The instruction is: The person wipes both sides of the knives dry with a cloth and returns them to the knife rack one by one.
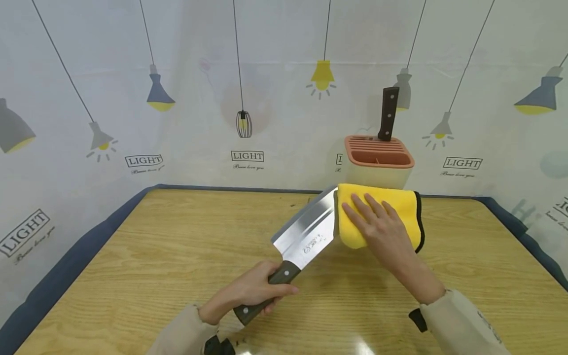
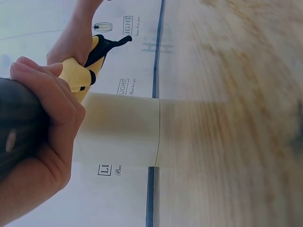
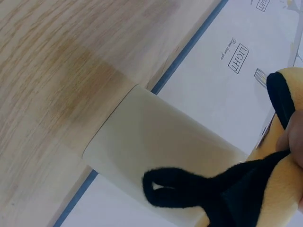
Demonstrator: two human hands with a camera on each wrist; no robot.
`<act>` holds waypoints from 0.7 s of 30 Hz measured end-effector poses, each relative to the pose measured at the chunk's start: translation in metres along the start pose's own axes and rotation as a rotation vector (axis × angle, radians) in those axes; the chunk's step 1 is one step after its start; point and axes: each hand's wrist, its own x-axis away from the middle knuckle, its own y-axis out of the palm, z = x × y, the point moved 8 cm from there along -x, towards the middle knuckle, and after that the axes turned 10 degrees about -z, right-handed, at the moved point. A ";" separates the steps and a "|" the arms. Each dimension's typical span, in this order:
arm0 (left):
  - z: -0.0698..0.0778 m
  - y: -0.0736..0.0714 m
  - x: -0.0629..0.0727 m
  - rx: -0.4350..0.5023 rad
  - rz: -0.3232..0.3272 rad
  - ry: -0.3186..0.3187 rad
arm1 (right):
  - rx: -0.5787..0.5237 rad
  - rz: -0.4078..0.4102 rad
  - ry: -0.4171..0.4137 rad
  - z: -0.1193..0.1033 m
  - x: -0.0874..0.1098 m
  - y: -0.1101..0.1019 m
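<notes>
A cleaver (image 1: 306,229) with a broad steel blade is held up over the table, slanting toward the upper right. My left hand (image 1: 255,288) grips its dark riveted handle (image 1: 284,272); the left wrist view shows the fingers (image 2: 57,101) curled round that handle. Draped over the far end of the blade is a folded yellow cloth (image 1: 406,212) with black edging. My right hand (image 1: 383,231) lies on top of the cloth, fingers spread and fairly straight in the head view. The right wrist view catches only a bit of this hand beside the cloth's black loop (image 3: 175,187), and the thumb's position is hidden.
Behind the cloth stands a cream knife block (image 1: 377,176) with a salmon-coloured slotted top. One dark-handled knife (image 1: 388,113) stands upright in it. The wooden table (image 1: 155,256) ends at a backdrop (image 1: 284,123) printed with hanging lamps.
</notes>
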 end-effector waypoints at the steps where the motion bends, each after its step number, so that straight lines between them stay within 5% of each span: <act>1: -0.001 0.000 0.000 0.001 -0.003 0.000 | 0.011 0.000 -0.008 -0.001 0.000 0.000; 21: 0.002 0.004 -0.003 -0.051 -0.015 0.013 | 0.085 -0.003 -0.216 -0.047 -0.011 -0.005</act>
